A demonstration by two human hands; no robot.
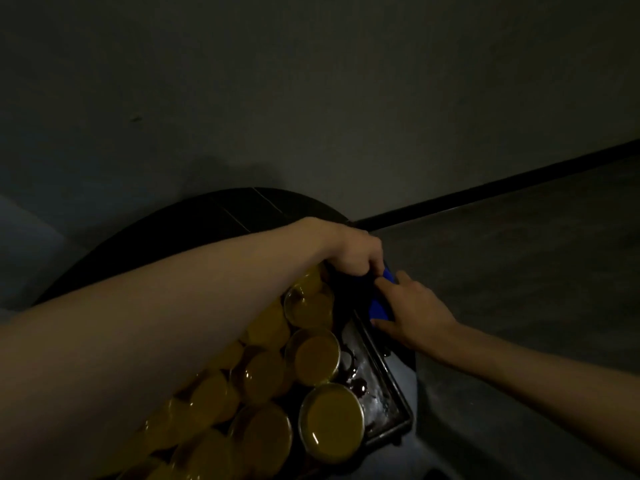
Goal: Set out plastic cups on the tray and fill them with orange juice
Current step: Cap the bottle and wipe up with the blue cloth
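Reaching across the tray point(389, 386) on the desk point(207, 216), the left hand point(353, 252) curls round a dark thing point(349, 284) at its far corner, the right hand point(414, 308) spread loosely against a blue thing point(379, 306) — that forearm point(173, 323) hangs just over the full cups point(317, 355), so one dip could spill juice point(332, 420).

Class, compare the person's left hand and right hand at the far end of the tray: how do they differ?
The left hand is fisted, knuckles up, apparently gripping the dark top of the blue object; the right hand lies flatter, fingers extended against its side. The left reaches across above the juice cups; the right comes in outside the tray. Both meet at the blue object.
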